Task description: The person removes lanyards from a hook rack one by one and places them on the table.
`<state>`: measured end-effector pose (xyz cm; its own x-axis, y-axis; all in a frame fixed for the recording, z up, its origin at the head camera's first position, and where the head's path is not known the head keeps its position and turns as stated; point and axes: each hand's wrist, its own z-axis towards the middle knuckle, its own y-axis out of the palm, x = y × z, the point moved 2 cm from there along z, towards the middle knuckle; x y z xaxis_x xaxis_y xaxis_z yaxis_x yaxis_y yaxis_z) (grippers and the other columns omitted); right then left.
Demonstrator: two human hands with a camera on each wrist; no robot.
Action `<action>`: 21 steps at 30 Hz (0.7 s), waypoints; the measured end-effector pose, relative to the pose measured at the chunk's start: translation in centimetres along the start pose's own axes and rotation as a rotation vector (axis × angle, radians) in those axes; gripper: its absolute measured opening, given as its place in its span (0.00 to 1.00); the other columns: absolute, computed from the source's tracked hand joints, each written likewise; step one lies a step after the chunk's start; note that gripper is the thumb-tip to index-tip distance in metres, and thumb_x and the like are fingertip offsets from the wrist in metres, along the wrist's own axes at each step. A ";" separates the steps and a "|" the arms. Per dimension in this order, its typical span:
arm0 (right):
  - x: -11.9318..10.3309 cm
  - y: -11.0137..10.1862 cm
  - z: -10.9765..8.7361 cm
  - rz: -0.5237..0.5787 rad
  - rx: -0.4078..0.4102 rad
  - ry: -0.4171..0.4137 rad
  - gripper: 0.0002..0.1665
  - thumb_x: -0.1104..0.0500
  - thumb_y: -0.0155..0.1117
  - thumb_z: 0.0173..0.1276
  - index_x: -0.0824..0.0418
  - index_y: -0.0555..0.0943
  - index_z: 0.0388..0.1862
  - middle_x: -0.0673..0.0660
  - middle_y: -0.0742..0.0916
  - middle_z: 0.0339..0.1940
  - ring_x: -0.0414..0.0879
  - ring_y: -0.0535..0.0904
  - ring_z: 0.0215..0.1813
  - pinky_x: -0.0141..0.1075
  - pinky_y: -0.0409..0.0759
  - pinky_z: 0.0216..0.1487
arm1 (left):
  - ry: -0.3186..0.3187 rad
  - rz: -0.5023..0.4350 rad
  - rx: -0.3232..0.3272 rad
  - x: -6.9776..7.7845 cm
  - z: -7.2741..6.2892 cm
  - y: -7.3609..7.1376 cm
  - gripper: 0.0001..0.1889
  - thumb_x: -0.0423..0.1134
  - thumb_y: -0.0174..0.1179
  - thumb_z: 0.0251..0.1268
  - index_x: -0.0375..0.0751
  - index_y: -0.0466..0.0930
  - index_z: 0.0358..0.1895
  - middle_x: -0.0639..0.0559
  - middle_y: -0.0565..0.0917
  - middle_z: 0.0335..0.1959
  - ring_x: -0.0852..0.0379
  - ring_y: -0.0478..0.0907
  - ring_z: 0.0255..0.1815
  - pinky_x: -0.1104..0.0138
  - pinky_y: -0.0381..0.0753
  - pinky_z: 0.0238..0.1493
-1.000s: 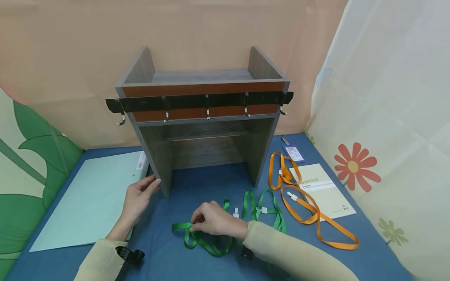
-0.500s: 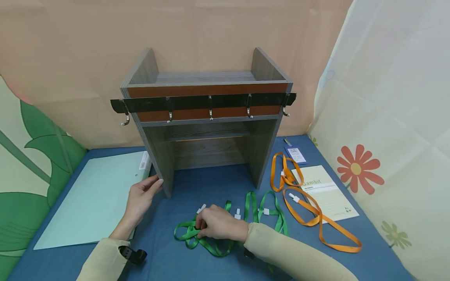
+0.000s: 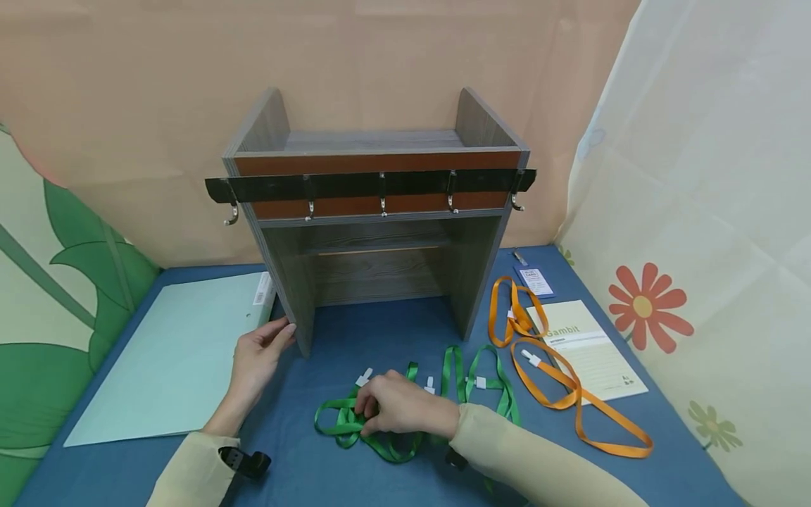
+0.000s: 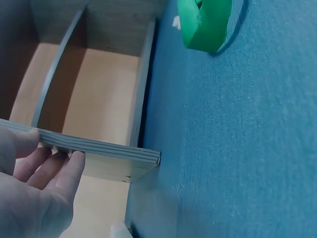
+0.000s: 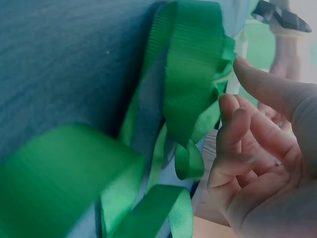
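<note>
The left hand (image 3: 256, 362) grips the front edge of the left side panel of a grey wooden shelf (image 3: 299, 296), low down near the cloth. In the left wrist view its thumb lies on one face of the panel (image 4: 114, 151) and the fingers on the other. The right hand (image 3: 402, 405) is over a loosely looped green lanyard (image 3: 342, 417) with a white clip, in front of the shelf. In the right wrist view the thumb and fingertips are right at the edge of the green ribbon (image 5: 193, 64), apart from each other, with nothing pinched between them.
A black rail (image 3: 348, 186) with several metal hooks crosses the shelf front. More green lanyards (image 3: 503, 401) lie right of the hand, then orange lanyards (image 3: 611, 415), a notepad (image 3: 595, 352) and a badge (image 3: 535, 280). A pale folder (image 3: 158, 359) lies at the left.
The right hand has drawn the green lanyard's end inward, let go and shifted slightly right; the white clip now shows beyond the fingers. The left hand still holds the panel; the view has shifted slightly.
</note>
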<state>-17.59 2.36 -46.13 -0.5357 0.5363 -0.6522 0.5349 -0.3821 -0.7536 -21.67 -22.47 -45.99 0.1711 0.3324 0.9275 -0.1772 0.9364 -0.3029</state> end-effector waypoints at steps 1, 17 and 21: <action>0.0 -0.1 0.0 0.003 0.000 -0.002 0.13 0.59 0.77 0.54 0.57 0.85 0.39 0.39 0.82 0.25 0.29 0.75 0.29 0.25 0.73 0.33 | 0.004 0.005 0.002 0.0 -0.1 0.0 0.20 0.40 0.57 0.70 0.29 0.77 0.57 0.36 0.80 0.51 0.51 0.83 0.43 0.77 0.76 0.40; 4.2 -5.3 -5.2 -0.012 0.120 -0.041 0.11 0.52 0.67 0.66 0.57 0.85 0.43 0.39 0.84 0.31 0.33 0.78 0.27 0.27 0.76 0.28 | 0.101 0.151 -0.040 0.1 -1.6 0.1 0.19 0.42 0.59 0.68 0.35 0.79 0.57 0.44 0.82 0.51 0.51 0.80 0.47 0.79 0.75 0.41; 5.4 -7.6 -7.2 -0.055 0.175 -0.016 0.09 0.53 0.66 0.66 0.55 0.85 0.42 0.40 0.84 0.31 0.34 0.78 0.29 0.29 0.77 0.28 | 0.131 0.174 -0.046 0.1 -2.1 -0.1 0.18 0.41 0.59 0.68 0.35 0.79 0.56 0.44 0.82 0.50 0.51 0.81 0.46 0.79 0.75 0.40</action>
<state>-19.91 13.60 -43.34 -0.5724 0.5482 -0.6098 0.3837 -0.4781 -0.7901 -19.65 -22.28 -46.35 0.2664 0.4982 0.8251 -0.1708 0.8669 -0.4683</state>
